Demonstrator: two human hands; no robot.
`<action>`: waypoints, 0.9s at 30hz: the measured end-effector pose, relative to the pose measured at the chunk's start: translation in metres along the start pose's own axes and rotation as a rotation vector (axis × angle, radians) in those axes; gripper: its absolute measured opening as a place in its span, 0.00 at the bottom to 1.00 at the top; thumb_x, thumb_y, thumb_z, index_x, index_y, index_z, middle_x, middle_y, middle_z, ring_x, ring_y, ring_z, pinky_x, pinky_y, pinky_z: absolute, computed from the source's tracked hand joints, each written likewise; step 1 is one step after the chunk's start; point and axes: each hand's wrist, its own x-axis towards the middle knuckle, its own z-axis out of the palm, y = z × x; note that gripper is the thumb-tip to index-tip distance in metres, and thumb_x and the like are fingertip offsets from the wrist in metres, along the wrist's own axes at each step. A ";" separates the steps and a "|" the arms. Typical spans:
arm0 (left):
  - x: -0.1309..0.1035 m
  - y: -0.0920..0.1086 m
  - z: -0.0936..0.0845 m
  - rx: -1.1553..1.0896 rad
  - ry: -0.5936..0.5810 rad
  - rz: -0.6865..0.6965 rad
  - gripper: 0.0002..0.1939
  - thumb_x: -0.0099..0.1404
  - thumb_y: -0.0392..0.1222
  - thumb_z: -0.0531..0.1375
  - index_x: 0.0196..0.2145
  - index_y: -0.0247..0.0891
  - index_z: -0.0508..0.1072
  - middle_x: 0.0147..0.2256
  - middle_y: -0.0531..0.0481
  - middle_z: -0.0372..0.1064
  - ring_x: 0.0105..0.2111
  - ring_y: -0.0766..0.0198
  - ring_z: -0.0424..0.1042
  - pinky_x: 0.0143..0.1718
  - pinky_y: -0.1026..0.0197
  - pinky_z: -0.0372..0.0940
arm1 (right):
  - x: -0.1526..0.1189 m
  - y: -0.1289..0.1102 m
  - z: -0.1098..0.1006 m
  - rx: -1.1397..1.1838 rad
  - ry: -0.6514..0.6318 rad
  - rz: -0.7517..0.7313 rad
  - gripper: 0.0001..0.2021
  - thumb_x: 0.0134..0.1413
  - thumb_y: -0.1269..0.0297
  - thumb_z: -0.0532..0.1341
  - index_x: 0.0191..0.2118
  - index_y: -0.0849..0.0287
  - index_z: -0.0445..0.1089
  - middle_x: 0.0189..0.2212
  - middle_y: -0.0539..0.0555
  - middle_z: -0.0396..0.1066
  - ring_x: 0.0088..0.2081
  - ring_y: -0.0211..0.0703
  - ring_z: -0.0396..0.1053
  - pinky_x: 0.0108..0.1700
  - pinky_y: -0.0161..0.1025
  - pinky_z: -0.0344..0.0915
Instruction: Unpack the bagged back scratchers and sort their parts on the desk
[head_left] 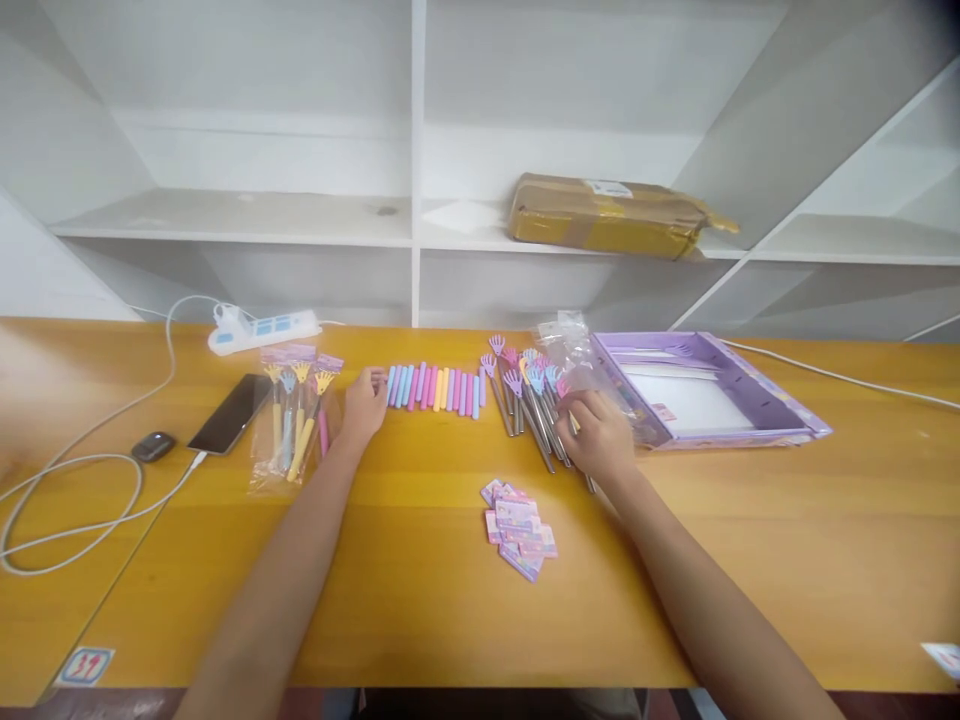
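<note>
My left hand (365,405) is at the left end of a row of coloured handle sleeves (435,390) in blue, pink, purple and yellow. Its fingers are curled together by the leftmost sleeve; what they pinch, if anything, is hidden. My right hand (598,437) is closed at the right side of a pile of small hand-shaped back scratchers (536,400) with metal rods. A back scratcher is in its fingers, partly hidden by them. Several packed back scratchers (289,430) lie in clear bags left of my left hand.
Pink and purple cards (517,528) lie in front of the pile. A purple tray box (720,415) stands at the right, beside clear plastic bags (564,340). Phone (229,415), black case (154,446), white cable (139,500) and power strip (264,330) are left. A taped carton (607,215) sits on the shelf.
</note>
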 end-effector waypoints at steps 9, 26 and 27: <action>-0.005 0.015 -0.004 -0.028 -0.027 -0.001 0.13 0.71 0.32 0.54 0.50 0.40 0.73 0.49 0.42 0.81 0.49 0.54 0.80 0.54 0.51 0.72 | 0.000 -0.006 0.003 0.018 -0.018 -0.032 0.06 0.62 0.72 0.60 0.38 0.55 0.74 0.38 0.57 0.77 0.40 0.52 0.72 0.44 0.48 0.66; 0.038 -0.013 -0.102 0.691 -0.057 -0.217 0.31 0.57 0.49 0.66 0.52 0.25 0.71 0.50 0.18 0.76 0.54 0.23 0.75 0.55 0.32 0.69 | 0.004 -0.019 -0.012 0.050 -0.013 -0.032 0.07 0.62 0.71 0.59 0.34 0.55 0.72 0.37 0.57 0.77 0.39 0.50 0.71 0.42 0.46 0.60; 0.040 -0.008 -0.104 0.654 -0.079 -0.229 0.29 0.56 0.49 0.66 0.50 0.27 0.72 0.48 0.20 0.77 0.53 0.24 0.76 0.54 0.34 0.70 | 0.005 -0.020 -0.013 0.062 -0.017 -0.024 0.07 0.62 0.71 0.60 0.34 0.55 0.71 0.36 0.57 0.77 0.39 0.50 0.71 0.42 0.46 0.60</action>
